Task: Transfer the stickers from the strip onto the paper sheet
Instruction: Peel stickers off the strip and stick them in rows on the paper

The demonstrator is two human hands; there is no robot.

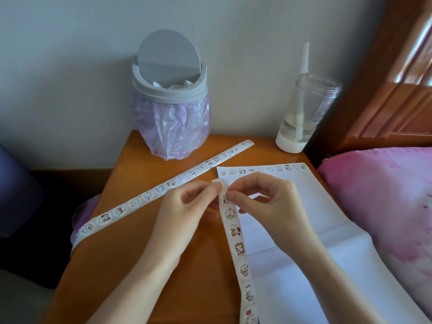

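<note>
A white sticker strip with small cartoon stickers runs from the bottom edge up to my hands. My left hand pinches the strip's top end. Just to its right, my right hand pinches at the topmost sticker on that strip. A second, longer strip lies diagonally across the wooden table and hangs off its left edge. The white paper sheet lies at the right, with a row of stickers along its top edge.
A grey swing-lid bin with a purple liner stands at the back of the table. A clear bottle with a straw stands at the back right. A pink pillow borders the sheet on the right.
</note>
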